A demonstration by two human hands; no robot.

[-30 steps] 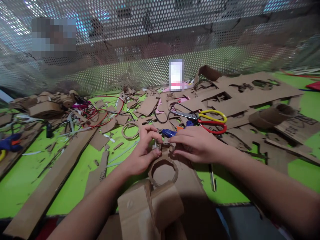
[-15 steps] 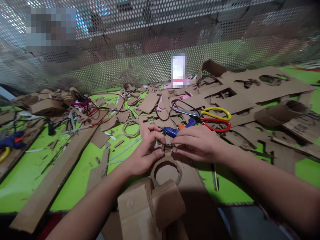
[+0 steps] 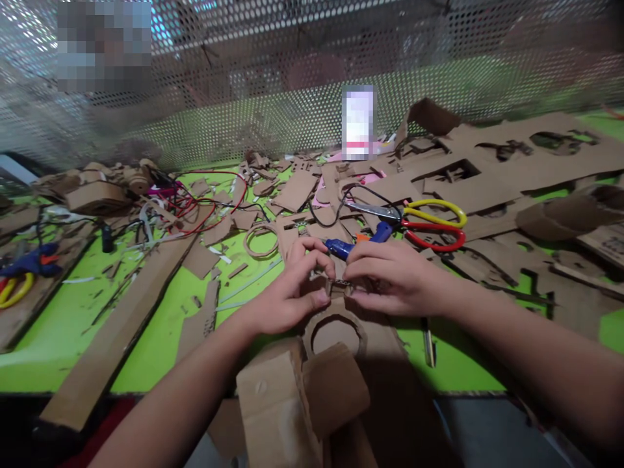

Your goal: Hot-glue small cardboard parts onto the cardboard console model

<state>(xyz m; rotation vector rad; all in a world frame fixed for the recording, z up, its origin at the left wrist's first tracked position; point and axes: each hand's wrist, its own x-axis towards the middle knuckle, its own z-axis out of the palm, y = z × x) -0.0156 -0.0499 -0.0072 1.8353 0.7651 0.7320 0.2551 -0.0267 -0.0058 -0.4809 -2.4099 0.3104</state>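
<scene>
My left hand (image 3: 292, 292) and my right hand (image 3: 397, 276) meet over a small cardboard piece (image 3: 340, 284), each pinching one end of it with thumb and fingers. Just below them lies a cardboard ring (image 3: 335, 331) on a brown cardboard sheet. A folded cardboard model (image 3: 292, 396) stands nearest to me, under my forearms. A blue glue gun (image 3: 355, 242) lies just beyond my fingers.
Yellow and red scissors (image 3: 424, 224) lie behind my right hand. Red and black wires (image 3: 195, 208), cardboard scraps and cut sheets (image 3: 497, 169) cover the green table (image 3: 146, 325). A perforated metal screen (image 3: 273, 78) closes the back. A pen (image 3: 428, 341) lies at the right; a second glue gun (image 3: 29, 260) far left.
The view has shifted a little, so the hands and the piece sit slightly lower and to the right. Both hands keep their pinch on the small cardboard piece.
</scene>
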